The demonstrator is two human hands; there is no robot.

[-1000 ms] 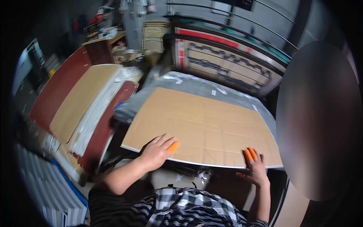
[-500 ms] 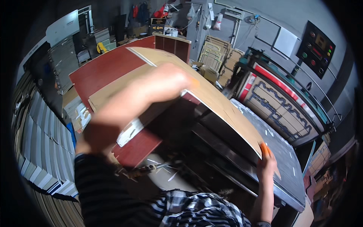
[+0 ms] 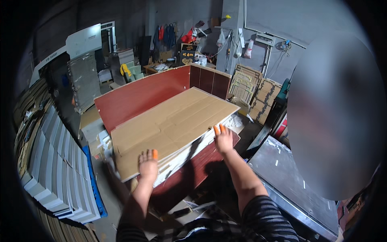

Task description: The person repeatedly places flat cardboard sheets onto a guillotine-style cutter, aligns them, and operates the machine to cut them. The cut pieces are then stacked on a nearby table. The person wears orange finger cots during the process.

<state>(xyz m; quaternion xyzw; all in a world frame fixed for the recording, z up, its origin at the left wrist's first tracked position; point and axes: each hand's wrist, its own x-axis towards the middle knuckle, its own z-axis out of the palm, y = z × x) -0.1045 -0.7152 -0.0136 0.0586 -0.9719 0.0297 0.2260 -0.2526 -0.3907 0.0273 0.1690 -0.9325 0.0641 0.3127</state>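
Note:
A large brown cardboard sheet [image 3: 173,121] lies on a stack of white-edged sheets [image 3: 177,159], above a dark red board [image 3: 201,169]. My left hand [image 3: 148,164] rests on its near left part, fingers stretched out flat and one tipped with an orange finger cover. At the near edge farther right, my right hand [image 3: 224,141] touches the sheet with its fingers extended, two of them in orange covers. Neither hand is closed round anything. The undersides of both hands are hidden.
Red panels [image 3: 141,101] stand upright behind the stack. On the right is a grey metal machine bed [image 3: 294,173], partly covered by a large blurred patch. Tall piles of grey-white sheets [image 3: 56,165] stand at left. Cutting-die boards [image 3: 264,99] lean against the far wall.
The cardboard sheet has moved from over the machine bed at right onto the stack and now lies flat. Both hands have shifted left and rest at its near side. The view has turned.

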